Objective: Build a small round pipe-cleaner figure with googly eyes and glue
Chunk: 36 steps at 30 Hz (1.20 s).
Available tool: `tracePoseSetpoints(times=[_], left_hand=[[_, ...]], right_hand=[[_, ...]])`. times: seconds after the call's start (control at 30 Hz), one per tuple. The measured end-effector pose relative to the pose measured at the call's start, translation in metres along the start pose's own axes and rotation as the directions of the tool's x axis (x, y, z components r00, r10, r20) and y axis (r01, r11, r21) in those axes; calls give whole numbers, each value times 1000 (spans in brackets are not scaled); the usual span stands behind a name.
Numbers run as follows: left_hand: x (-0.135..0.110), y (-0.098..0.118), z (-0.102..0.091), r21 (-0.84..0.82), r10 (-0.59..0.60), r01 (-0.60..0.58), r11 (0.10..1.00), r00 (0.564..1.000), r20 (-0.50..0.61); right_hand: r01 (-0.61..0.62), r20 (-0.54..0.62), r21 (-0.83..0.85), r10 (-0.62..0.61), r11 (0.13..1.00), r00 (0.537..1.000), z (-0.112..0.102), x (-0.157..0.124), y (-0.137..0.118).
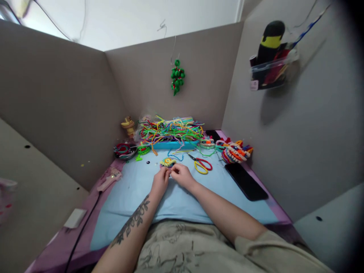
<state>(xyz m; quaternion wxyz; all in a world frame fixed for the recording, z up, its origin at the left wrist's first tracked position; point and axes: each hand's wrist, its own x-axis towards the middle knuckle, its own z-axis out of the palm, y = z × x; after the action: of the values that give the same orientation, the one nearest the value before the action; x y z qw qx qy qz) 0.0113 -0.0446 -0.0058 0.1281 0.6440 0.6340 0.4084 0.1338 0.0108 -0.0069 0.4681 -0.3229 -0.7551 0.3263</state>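
My left hand and my right hand meet over the blue cloth, thumbs and fingers pinched together. Whatever lies between the fingertips is too small to make out. Directly behind them sits a small figure of yellow pipe cleaner, with purple at its side; the fingers partly cover it, and I cannot tell whether they touch it. To the right of my right hand lie scissors with one red and one yellow handle, blades apart. A blue pipe cleaner curls behind the figure.
Tangled pipe cleaners fill a blue tray at the back. Finished pipe-cleaner pieces and a black phone lie right. A pink glue gun with a black cord lies left. Grey panels enclose the table.
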Motion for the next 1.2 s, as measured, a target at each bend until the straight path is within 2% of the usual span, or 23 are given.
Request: tracePoseSetpoints(times=[0.23,0.4,0.57,0.7,0.87,1.2], left_hand=[[0,0,6,145,9,-13,989,1000,24],[2,1,7,185,-5,-5,983,999,52],[4,-1,6,123,0,-4,992,999,32],[5,-3,3,35,-1,1,999,1000,-19],[5,-2,0,-23,-30,30,999,999,-28],[7,-7,1,-41,-26,27,999,999,19]], right_hand=[[-13,-21,-4,13,1000,1000,3,-1,4],[57,5,-63,-57,996,998,2,-2,5],[138,70,-128,-130,982,989,-1,-1,7],[197,77,-160,-187,967,979,-2,0,3],[256,134,-145,-238,956,962,-3,0,3],[227,140,-150,-207,962,968,-2,2,9]])
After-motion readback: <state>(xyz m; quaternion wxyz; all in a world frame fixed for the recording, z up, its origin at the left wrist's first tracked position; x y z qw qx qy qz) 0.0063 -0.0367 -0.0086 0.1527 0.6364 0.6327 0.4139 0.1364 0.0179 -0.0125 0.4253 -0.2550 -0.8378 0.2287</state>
